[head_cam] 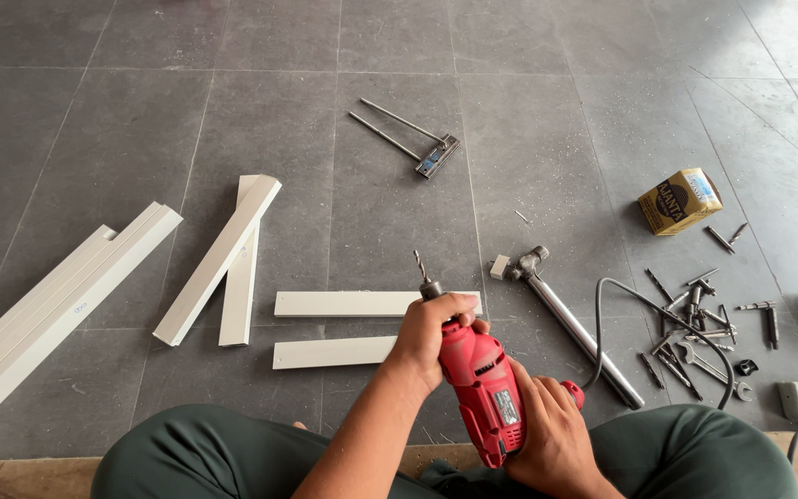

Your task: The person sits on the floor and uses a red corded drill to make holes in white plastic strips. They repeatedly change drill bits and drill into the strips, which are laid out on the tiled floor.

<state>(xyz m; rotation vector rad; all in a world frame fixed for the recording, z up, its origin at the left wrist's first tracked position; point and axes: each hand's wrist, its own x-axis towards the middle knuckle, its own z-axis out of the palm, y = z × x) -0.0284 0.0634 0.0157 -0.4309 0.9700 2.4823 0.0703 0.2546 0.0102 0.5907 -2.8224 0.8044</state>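
Your biggest risk is the drill [482,388] itself: you hold it low over your lap, bit [420,268] up and tilted away from you, and if your right hand [551,434] squeezes the trigger while your left hand [431,337] is wrapped round the chuck end, the spinning part could, I judge, burn or wrench those fingers [459,308]. Next, the cord [658,310] loops off to the right of your right hand, through the scatter of bits and keys [699,333]; a tug there could drag loose steel along or snag the drill. The 2 short white strips [362,328] lie just beyond and partly under your left fingers, nothing pinning them, so they may skid under the bit. The hammer [570,323] lies just right of your left fingers, its handle running toward your right knee; it could roll if knocked.

Your left fingers are curled tight around the drill's nose, just below the bit, thumb side toward you. Your right hand is clasped round the red grip from underneath; whether a finger rests on the trigger I cannot tell. Longer white strips [205,263] lie well off to the left, a small box [681,200] far right
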